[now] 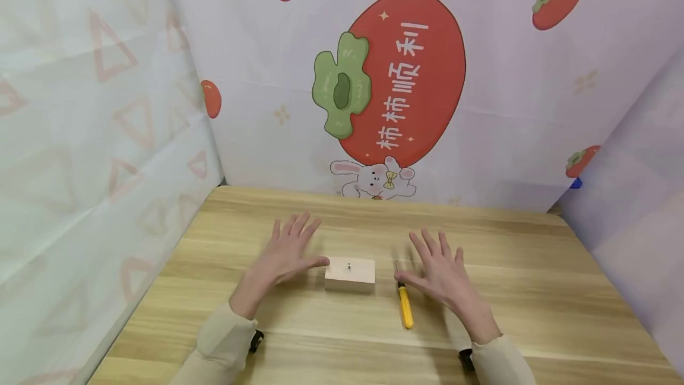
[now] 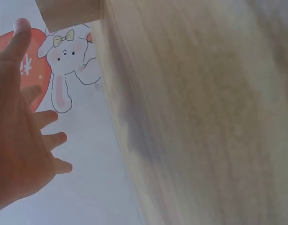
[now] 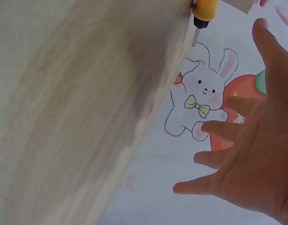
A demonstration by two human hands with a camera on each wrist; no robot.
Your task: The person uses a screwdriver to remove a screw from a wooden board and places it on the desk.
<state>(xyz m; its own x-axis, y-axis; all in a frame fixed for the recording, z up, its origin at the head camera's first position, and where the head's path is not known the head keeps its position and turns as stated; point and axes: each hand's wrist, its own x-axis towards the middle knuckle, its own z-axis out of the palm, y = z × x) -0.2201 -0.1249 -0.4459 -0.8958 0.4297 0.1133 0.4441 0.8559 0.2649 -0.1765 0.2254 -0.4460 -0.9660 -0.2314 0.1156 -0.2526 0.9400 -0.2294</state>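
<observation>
A pale wooden block [image 1: 350, 283] lies on the table between the two hands, with a small metal screw [image 1: 350, 266] standing up from its top. Beside it on the right is a screwdriver [image 1: 405, 305] with a yellow handle, its metal tip pointing away from the person. My left hand [image 1: 285, 255] is spread over the table left of the block, its thumb overlapping the block's corner in the head view. Fingers fanned out, my right hand [image 1: 440, 273] hovers just right of the screwdriver, and its thumb overlaps the shaft in that view. Neither hand holds anything.
The wood-grain table [image 1: 331, 355] runs back to a cloth backdrop [image 1: 256, 135] printed with persimmons and a rabbit. Cloth walls stand at the left [image 1: 80, 195] and right [image 1: 636, 195]. A small blue thing [image 1: 575, 183] shows at the back right corner.
</observation>
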